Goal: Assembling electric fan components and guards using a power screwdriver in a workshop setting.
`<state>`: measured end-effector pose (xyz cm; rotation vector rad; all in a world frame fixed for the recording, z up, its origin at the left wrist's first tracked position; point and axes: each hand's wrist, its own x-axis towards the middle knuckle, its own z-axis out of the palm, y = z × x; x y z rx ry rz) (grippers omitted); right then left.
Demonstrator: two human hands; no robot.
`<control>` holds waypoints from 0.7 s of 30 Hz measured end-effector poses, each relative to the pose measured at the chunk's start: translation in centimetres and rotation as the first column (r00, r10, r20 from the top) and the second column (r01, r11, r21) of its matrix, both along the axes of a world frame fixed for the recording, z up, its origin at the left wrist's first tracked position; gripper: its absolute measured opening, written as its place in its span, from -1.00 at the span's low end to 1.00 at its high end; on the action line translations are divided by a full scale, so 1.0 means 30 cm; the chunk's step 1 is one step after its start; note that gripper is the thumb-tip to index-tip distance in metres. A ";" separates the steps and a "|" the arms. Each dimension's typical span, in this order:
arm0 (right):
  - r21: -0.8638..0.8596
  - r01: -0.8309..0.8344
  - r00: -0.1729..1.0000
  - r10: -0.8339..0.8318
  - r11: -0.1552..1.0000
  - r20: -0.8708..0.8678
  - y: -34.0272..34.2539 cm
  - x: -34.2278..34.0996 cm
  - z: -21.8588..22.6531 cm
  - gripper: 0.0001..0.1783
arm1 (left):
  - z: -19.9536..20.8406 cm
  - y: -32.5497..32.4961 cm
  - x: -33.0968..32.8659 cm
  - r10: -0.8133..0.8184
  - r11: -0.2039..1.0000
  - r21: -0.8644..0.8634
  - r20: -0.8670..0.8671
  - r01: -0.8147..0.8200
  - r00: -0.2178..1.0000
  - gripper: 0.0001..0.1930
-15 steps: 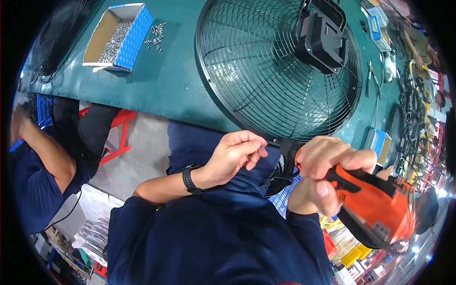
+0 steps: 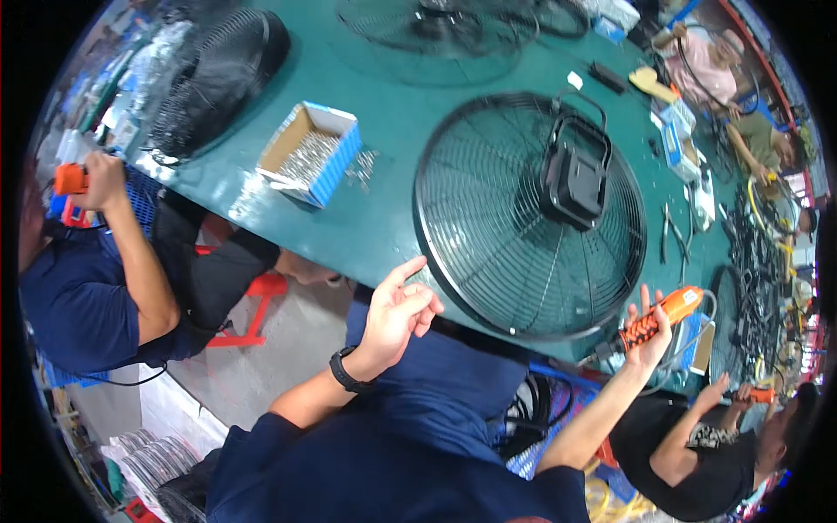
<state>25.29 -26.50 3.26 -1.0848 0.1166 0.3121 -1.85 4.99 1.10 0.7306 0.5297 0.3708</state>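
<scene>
A black round fan guard (image 2: 488, 253) lies on the green table, its black motor housing (image 2: 575, 179) on top. My left hand (image 2: 392, 324) is beside the guard's near left rim, index finger stretched out and the other fingers loosely curled. Nothing shows in it. My right hand (image 2: 649, 347), by the near right rim, holds an orange and black electric screwdriver (image 2: 664, 319). Some of its fingers stick up, with the tool lying across the palm and its tip pointing to the lower left. A blue and white box of screws (image 2: 336, 170) stands left of the guard, loose screws (image 2: 362, 167) next to it.
Another fan guard (image 2: 436, 30) lies at the far side of the green table (image 2: 384, 218). A dark mesh guard (image 2: 235, 70) is at the far left. Pliers (image 2: 671, 235) lie to the right. Co-workers sit at left (image 2: 105, 296) and right (image 2: 697, 444), each holding an orange tool.
The right hand with the screwdriver has swung away to the right of the guard's near edge. My left hand has moved left, its index finger now stretched out. The view has shifted.
</scene>
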 end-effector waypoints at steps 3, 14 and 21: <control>0.062 -0.140 0.987 0.144 0.988 -0.068 -0.009 0.058 -0.066 -0.42 | 0.009 0.050 0.021 -0.027 0.984 0.173 -0.078 0.040 0.997 -0.27; -0.189 -0.241 0.971 0.237 0.952 -0.044 -0.021 0.035 -0.083 -0.52 | 0.018 0.071 0.092 -0.058 0.901 0.411 -0.210 0.142 0.976 -0.24; -0.342 -0.313 0.947 0.316 0.886 -0.048 -0.075 -0.227 -0.129 -0.27 | 0.054 0.273 0.184 -0.027 0.856 0.487 -0.288 0.171 0.957 -0.33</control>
